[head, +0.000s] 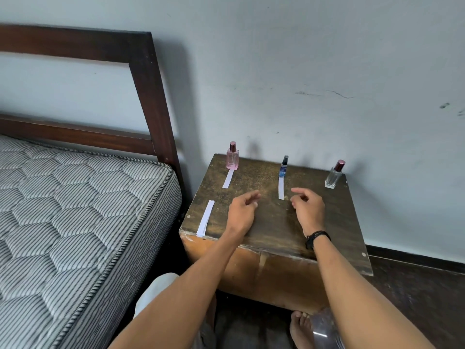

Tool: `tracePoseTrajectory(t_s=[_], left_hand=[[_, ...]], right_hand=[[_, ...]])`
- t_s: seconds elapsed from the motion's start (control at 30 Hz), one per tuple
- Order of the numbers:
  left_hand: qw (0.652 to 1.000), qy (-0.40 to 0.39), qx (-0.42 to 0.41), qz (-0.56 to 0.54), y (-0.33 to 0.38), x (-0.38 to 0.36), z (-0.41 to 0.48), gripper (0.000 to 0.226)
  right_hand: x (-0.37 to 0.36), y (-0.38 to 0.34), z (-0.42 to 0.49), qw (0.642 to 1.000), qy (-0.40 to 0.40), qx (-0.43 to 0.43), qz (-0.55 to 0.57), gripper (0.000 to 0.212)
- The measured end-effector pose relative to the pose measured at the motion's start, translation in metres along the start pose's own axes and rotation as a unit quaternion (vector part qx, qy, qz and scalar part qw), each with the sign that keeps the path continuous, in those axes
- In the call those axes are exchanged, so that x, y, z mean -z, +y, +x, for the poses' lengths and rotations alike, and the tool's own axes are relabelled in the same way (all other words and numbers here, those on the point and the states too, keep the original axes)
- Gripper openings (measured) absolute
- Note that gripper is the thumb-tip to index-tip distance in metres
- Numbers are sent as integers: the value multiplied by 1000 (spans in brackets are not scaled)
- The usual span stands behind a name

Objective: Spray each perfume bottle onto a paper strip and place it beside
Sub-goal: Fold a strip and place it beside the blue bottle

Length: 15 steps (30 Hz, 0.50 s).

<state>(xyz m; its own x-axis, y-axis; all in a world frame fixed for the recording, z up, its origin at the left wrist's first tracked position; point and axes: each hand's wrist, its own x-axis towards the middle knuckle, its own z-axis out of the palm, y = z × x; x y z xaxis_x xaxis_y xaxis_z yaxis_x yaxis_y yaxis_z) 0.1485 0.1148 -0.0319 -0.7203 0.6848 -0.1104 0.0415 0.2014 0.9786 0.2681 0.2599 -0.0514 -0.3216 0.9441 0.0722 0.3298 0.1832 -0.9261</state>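
Three perfume bottles stand along the back of a worn wooden side table (327, 222): a pink bottle (232, 157) at the left, a slim blue bottle (283, 168) in the middle, a clear bottle with a dark red cap (334, 175) at the right. One paper strip (228, 178) lies in front of the pink bottle, another strip (281, 188) in front of the blue one. A small stack of strips (205, 218) lies at the table's left front. My left hand (242, 210) and my right hand (307, 206) hover over the table's middle, fingers loosely curled, holding nothing.
A bed with a striped grey mattress (75, 210) and a dark wooden headboard (148, 96) stands close on the left. The wall (327, 71) is right behind the table. A bare foot (300, 328) and a clear plastic object (324, 328) are on the floor below.
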Motion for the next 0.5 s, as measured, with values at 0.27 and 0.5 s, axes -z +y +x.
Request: tracePoseTrajectory(t_s=[0.27,0.5], left_hand=[[961,203,24,187,9,96,-27,24],[953,122,116,251,1,140,-42,13]], right_hand=[[13,-2,-32,999,-46,10,12,25],[8,-5,-35,997,-59,3,40,22]])
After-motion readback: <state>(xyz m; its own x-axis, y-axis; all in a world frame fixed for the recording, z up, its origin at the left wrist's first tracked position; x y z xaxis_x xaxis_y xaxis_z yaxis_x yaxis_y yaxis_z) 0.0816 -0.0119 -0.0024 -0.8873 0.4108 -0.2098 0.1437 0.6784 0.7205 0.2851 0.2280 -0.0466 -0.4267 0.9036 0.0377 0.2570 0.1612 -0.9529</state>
